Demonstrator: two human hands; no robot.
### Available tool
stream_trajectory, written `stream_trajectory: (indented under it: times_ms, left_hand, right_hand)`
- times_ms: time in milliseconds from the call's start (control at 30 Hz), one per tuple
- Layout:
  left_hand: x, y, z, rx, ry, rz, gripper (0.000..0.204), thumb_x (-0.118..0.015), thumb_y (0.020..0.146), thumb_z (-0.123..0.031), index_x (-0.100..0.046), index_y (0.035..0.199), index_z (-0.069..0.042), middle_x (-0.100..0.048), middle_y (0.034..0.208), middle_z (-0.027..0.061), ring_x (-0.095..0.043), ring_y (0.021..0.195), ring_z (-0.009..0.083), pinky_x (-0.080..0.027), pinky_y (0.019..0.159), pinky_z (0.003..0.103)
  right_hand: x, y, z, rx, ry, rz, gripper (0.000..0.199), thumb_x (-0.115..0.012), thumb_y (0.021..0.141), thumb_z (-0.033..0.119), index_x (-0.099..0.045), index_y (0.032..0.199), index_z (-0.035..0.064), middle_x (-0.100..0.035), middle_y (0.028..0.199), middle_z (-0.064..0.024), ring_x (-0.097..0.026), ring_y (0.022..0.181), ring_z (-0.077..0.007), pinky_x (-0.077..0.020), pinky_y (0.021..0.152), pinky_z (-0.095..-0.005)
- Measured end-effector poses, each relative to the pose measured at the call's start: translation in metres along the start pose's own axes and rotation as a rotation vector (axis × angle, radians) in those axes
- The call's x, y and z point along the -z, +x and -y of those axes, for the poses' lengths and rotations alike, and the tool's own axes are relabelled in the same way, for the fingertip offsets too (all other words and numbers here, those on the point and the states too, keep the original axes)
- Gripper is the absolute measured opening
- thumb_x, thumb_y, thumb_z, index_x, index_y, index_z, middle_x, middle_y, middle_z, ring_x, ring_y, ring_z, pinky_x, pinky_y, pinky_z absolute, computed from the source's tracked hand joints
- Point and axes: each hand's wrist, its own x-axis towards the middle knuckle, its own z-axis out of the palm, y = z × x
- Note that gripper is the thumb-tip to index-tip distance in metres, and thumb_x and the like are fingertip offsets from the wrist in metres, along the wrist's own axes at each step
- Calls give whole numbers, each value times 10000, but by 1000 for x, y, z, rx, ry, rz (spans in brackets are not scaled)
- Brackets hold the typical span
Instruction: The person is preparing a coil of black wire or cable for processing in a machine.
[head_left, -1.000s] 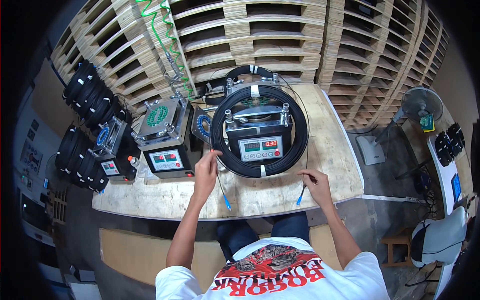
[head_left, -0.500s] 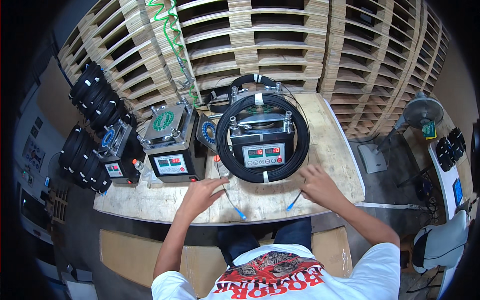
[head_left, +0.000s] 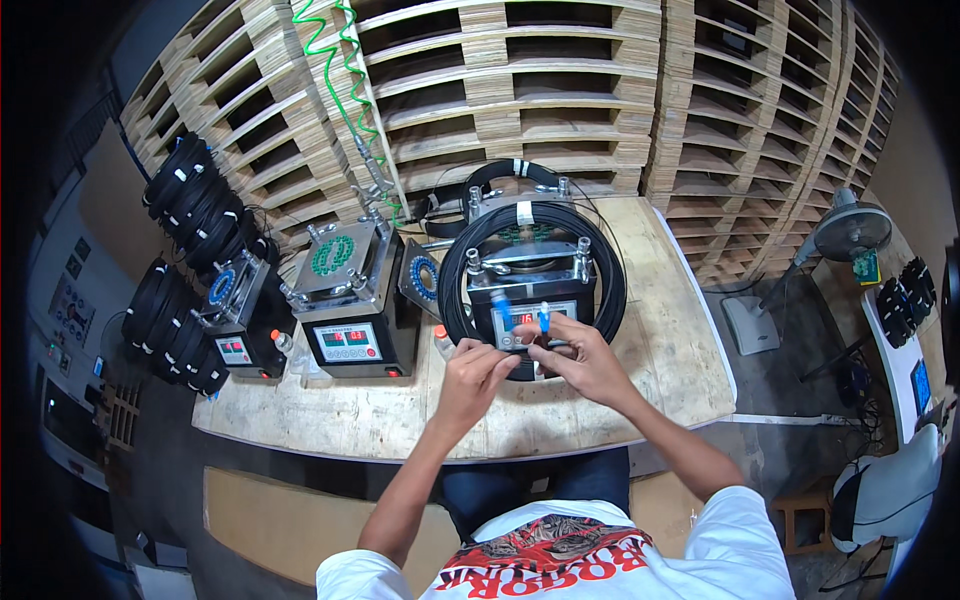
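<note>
A coil of black cable [head_left: 611,290] hangs round a black polishing machine [head_left: 582,282] in front of me, with white tape bands on it. My left hand [head_left: 472,382] is closed in a pinch on a thin cable end, low at the coil's left front. Close beside it, my right hand [head_left: 580,362] is closed on the other cable end. A blue connector [head_left: 545,319] sticks up by the right fingers. A second blue connector [head_left: 501,303], smeared by motion, stands up left of it, before the machine's display; the cable below it is hard to make out.
Left on the wooden table [head_left: 300,415] are a larger polishing machine [head_left: 355,295] and a smaller one [head_left: 242,315], with a red-capped bottle [head_left: 281,341] between. Black cable coils [head_left: 165,320] are stacked at far left. Pallets [head_left: 560,90] rise behind; a fan [head_left: 850,230] stands right.
Both hands have come inward and closer together before the machine. The blue connectors, which pointed down toward me, now point up. The view has shifted slightly.
</note>
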Motion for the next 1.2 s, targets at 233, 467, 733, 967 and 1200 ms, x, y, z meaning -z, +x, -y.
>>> stream_trajectory:
  times_ms: [233, 467, 733, 967, 1200]
  left_hand:
    - [-26, 10, -5, 63, -125, -27, 225, -647, 961, -160, -670, 774, -36, -614, 652, 60, -467, 560, 238, -329, 655, 345]
    - [-22, 6, -13, 63, -194, 62, 223, -648, 955, -154, -666, 770, -32, -618, 653, 62, -518, 575, 221, -335, 672, 341]
    - [2, 22, -32, 137, -186, 113, 184, -701, 914, -142, -689, 1047, -16, -649, 723, 78, -572, 631, 200, -424, 707, 341]
    - [23, 61, -42, 272, -449, 69, 369, -751, 886, -130, -677, 1220, 7, -561, 789, 44, -518, 706, 97, -423, 613, 255]
    - [3, 58, -27, 355, -633, 34, 206, -724, 924, -132, -746, 1028, 44, -602, 813, 34, -523, 705, 66, -431, 598, 238]
  right_hand:
    - [-4, 0, -3, 59, 206, -269, 283, -668, 950, 96, -682, 1194, -46, -730, 1033, -98, -658, 946, -117, -538, 873, -282]
    - [-10, -2, -1, 85, 35, -258, 261, -643, 937, 17, -665, 1189, -49, -716, 1040, -101, -677, 993, -144, -525, 924, -285]
    - [-10, -7, -2, 40, 162, -281, 235, -652, 930, 2, -688, 1152, -67, -737, 986, -105, -684, 924, -128, -541, 835, -267]
    - [-15, -12, -14, 38, 148, -320, 195, -647, 924, -22, -712, 1104, -61, -747, 959, -97, -681, 897, -114, -544, 820, -260]
    - [-9, -12, -8, 59, 70, -167, 207, -628, 971, 107, -668, 1094, -55, -704, 895, -51, -653, 855, -99, -518, 784, -280]
